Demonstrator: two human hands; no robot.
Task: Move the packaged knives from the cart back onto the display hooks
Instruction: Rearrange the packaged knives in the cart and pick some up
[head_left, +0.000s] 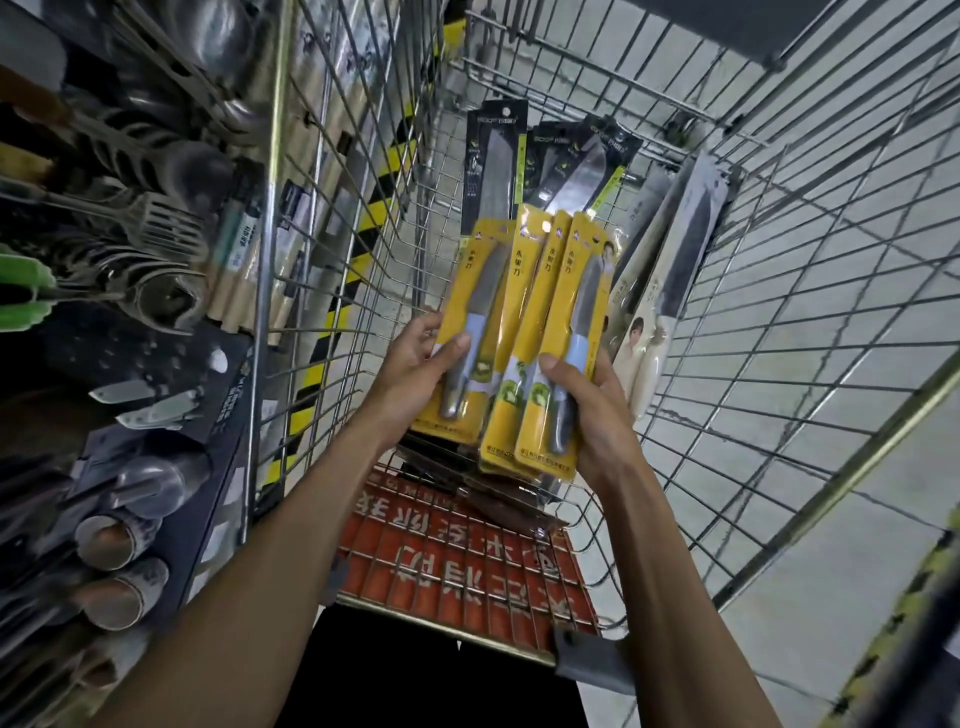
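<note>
Both hands are over the basket of a silver wire shopping cart (841, 479), each holding yellow card packs of knives with pale blue and grey handles. The left hand (415, 369) grips a single yellow pack (475, 312) by its lower half. Its thumb lies across the front beside the knife's handle, and its fingers (423, 325) curl round the pack's left edge. The right hand (592, 415) grasps a fanned bunch of yellow packs (545, 332), at least three. Its thumb presses on the front pack, and the other fingers wrap behind the right edge. The single pack and the bunch stand upright side by side, hang-holes at the top, and their inner edges meet.

Deeper in the cart, black card packs of knives (493, 166) stand against the far end behind the yellow ones. Pale cream packs of knives (670, 270) lean on the right wire wall. More packs lie under the hands, too dark to make out. The cart's red plastic seat flap (457, 556), printed with white characters, is nearest the person.

Left of the cart is a store display of hanging metal kitchen utensils (161, 218), with a dark boxed knife set (166, 410) lower down. Grey floor tiles (857, 374) and a yellow-and-black striped strip (374, 208) show through the wire.
</note>
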